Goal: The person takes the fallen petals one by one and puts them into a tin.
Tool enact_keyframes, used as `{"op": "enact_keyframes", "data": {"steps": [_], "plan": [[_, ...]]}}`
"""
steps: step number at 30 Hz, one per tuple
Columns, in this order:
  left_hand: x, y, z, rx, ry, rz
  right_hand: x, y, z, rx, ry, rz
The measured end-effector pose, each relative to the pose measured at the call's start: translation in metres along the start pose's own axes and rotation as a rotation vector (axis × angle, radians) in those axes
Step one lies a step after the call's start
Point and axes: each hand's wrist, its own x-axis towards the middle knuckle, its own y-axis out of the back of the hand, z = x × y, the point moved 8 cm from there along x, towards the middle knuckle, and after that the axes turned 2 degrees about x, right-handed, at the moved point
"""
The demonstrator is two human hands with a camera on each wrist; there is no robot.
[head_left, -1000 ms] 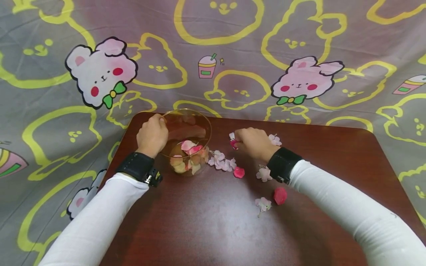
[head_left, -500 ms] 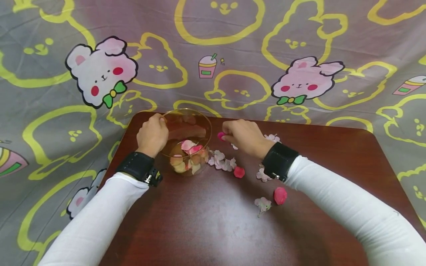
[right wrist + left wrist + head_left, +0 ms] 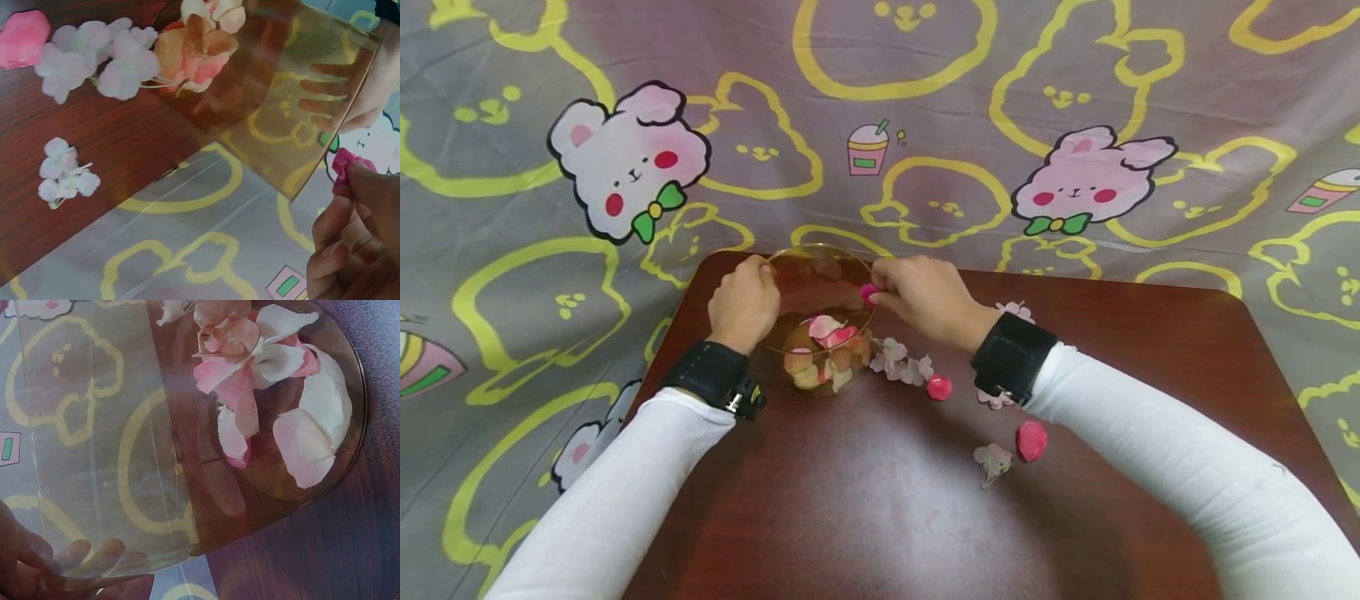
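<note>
A tinted amber clear bowl [image 3: 816, 287] stands at the table's back left. Pink, white and cream petals [image 3: 228, 381] lie in its bottom. My left hand [image 3: 741, 308] grips the bowl's left rim, with fingers seen through the clear wall in the left wrist view. Just beside the right rim is my right hand [image 3: 928, 296], pinching a magenta petal [image 3: 351, 169] between thumb and finger. A pale pink blossom cluster [image 3: 895, 363] lies on the table against the bowl's right side, and a pink petal [image 3: 938, 387] is close to it.
More loose pieces lie to the right on the brown table [image 3: 850, 508]: a pale blossom [image 3: 992, 461], a pink petal [image 3: 1032, 440], and a blossom [image 3: 1017, 311] behind the right wrist. A patterned cloth [image 3: 940, 108] hangs behind the table.
My right hand has lifted the magenta petal from the table and carried it left to the bowl's rim. The left hand and the bowl have stayed in place.
</note>
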Motion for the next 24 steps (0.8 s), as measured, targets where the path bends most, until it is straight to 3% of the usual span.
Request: {"op": "enact_keyframes", "data": {"steps": [12, 24], "plan": [[0.000, 0.001, -0.001, 0.009, 0.003, 0.006, 0.011, -0.013, -0.017, 0.016, -0.006, -0.022], [0.000, 0.001, -0.001, -0.006, 0.010, 0.016, 0.011, -0.024, -0.019, -0.046, 0.006, -0.099]]}}
